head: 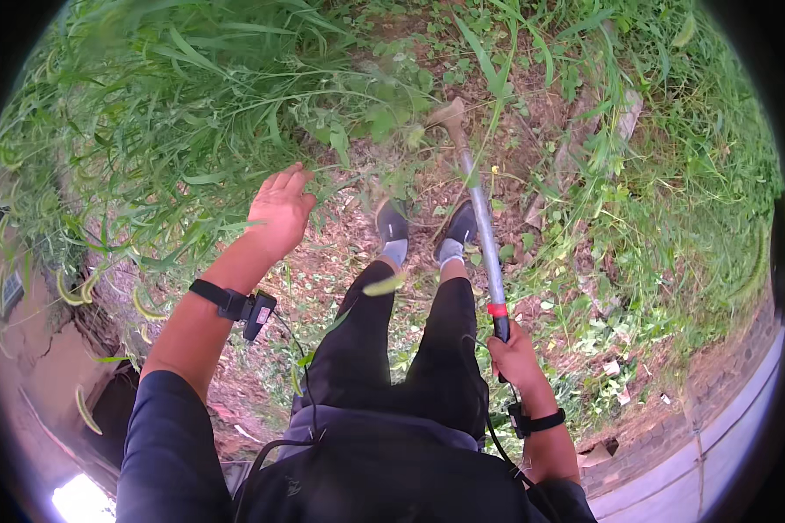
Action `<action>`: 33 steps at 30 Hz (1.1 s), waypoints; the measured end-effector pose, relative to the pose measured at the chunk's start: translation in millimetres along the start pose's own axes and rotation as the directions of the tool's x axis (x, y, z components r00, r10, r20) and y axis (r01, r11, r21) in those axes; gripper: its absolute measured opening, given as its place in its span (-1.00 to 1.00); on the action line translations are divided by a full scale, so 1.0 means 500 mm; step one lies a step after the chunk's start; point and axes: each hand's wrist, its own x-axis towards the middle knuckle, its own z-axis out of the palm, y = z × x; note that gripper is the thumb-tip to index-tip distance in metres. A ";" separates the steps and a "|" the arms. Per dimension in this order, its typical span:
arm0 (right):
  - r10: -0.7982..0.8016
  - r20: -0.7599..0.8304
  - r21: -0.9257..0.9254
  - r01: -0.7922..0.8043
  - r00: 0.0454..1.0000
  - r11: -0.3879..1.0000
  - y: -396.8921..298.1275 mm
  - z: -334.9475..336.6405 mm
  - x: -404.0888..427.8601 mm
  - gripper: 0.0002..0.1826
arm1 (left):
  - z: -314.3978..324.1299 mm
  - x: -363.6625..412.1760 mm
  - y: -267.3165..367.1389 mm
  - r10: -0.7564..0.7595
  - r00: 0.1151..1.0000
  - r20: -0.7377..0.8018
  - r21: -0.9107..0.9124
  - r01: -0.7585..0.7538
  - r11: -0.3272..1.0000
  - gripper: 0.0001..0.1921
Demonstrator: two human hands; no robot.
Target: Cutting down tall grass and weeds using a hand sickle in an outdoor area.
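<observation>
My right hand (513,356) is closed around the black grip of a long-handled weeding tool (486,235). Its shaft is a silvery metal tube with a red band above the grip. The tool's brown, soil-coloured head points away from me, low among the weeds; leaves and blur keep me from telling a sickle from a hoe. On the left, my left hand (278,212) is held out beside tall green grass (203,124), fingers extended and nothing visibly gripped. Some blades pass close to it, but I cannot tell whether they touch.
My dark shoes (392,222) stand on soil with dry litter and low weeds. A pale piece of wood or stone (629,114) lies far right. Paving (713,451) borders the lower right. Cables (307,379) run from both wrist devices along my body.
</observation>
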 end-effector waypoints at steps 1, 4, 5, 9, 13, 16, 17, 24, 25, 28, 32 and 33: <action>0.027 0.007 -0.026 -0.027 1.000 0.999 0.006 -0.008 -0.012 -0.83 | -0.001 0.003 -0.001 0.041 0.999 0.019 0.026 -0.041 0.999 -0.85; 0.042 -0.019 -0.004 -0.042 0.999 0.999 -0.008 -0.002 -0.023 -0.85 | -0.003 0.002 -0.011 0.040 0.996 0.081 0.033 -0.042 0.999 -0.85; 0.033 -0.051 0.046 -0.030 0.998 0.998 -0.013 0.004 -0.021 -0.86 | 0.000 -0.001 -0.015 0.036 0.996 0.082 0.033 -0.039 0.999 -0.85; -0.090 -0.187 0.201 0.128 0.978 0.971 -0.044 0.041 0.076 -0.87 | 0.016 -0.011 -0.027 0.026 0.992 0.123 0.039 -0.031 0.999 -0.83; -0.196 -0.199 0.288 0.248 0.960 0.925 -0.123 0.090 0.223 -0.87 | 0.030 0.003 -0.012 0.046 0.985 0.168 0.032 -0.052 0.998 -0.82; -0.209 -0.112 0.196 0.227 0.972 0.954 -0.150 0.117 0.258 -0.87 | 0.014 0.037 0.019 0.132 0.972 0.196 0.041 -0.143 0.989 -0.77; -0.196 -0.047 0.159 0.201 0.980 0.967 -0.149 0.120 0.251 -0.86 | 0.019 0.049 0.024 0.134 0.971 0.197 0.040 -0.145 0.989 -0.77; -0.129 0.077 -0.222 0.143 0.989 0.964 -0.094 0.100 0.149 -0.76 | 0.055 0.185 0.039 0.098 0.994 0.044 0.171 -0.105 0.980 -0.36; -0.108 0.066 -0.257 0.121 0.992 0.959 -0.089 0.087 0.131 -0.76 | 0.063 0.211 0.045 0.079 0.996 0.046 0.199 -0.087 0.976 -0.30; -0.134 0.009 -0.386 0.127 0.991 0.914 -0.047 0.045 0.108 -0.77 | 0.092 0.278 0.056 -0.055 0.994 0.094 0.306 0.023 0.952 -0.20; -0.099 -0.055 -0.418 0.067 0.994 0.906 -0.042 0.009 0.070 -0.77 | 0.132 0.315 0.074 -0.190 0.970 0.152 0.076 0.180 0.981 -0.02; -0.094 -0.056 -0.417 0.062 0.994 0.907 -0.044 0.003 0.069 -0.77 | 0.148 0.318 0.075 -0.246 0.963 0.107 0.059 0.241 0.969 0.06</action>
